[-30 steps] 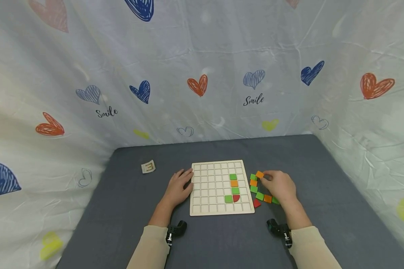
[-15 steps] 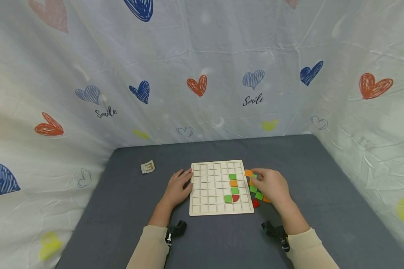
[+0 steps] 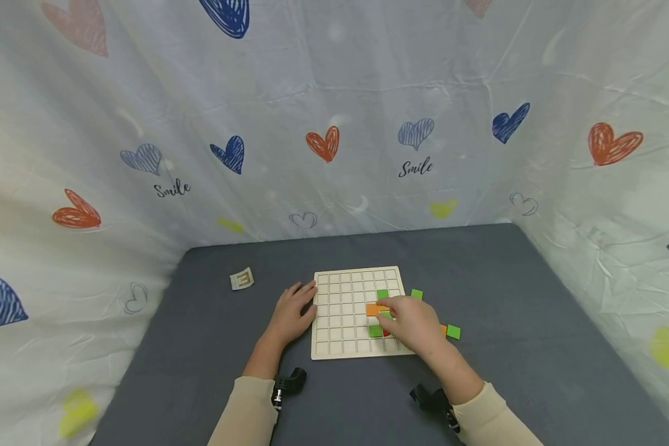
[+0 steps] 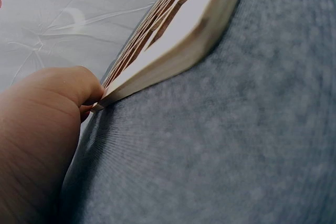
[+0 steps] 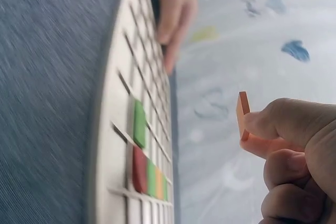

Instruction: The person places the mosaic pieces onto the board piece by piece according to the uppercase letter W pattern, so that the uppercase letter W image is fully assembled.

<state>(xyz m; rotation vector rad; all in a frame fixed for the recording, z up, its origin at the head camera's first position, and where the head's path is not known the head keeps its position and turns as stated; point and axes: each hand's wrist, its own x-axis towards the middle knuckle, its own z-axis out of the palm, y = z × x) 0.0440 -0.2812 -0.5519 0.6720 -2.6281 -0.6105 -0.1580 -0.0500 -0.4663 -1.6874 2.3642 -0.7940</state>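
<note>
The right hand (image 3: 414, 323) hangs over the wooden grid board (image 3: 342, 313), pinching a square orange tile (image 5: 242, 115) between thumb and fingertips; from the wrist view the tile stands on edge, clear of the board and not yet in any cell. In the head view that tile (image 3: 372, 309) sits just left of the column of pieces already seated: a green tile (image 3: 382, 293) at the top, another green tile (image 3: 375, 331) lower down and a red half-round piece (image 3: 385, 332) beside it, partly hidden by the hand. The left hand (image 3: 292, 311) rests on the grey table cover (image 3: 502, 297) with relaxed fingers touching the board's left edge, steadying it.

To seat the tile well, it seems best to turn it flat, line its sides up with the cell walls and lower it straight, so it drops in without catching a ridge or nudging its neighbours; the left hand's brace should stop the board sliding.

2 loose green tiles (image 3: 417, 294) (image 3: 453, 332) lie on the cover right of the board, and a small printed card (image 3: 242, 280) lies well apart at far left, its marks too small to read. The backdrop sheet carries the word "Smile" (image 3: 415, 168) among drawn hearts
</note>
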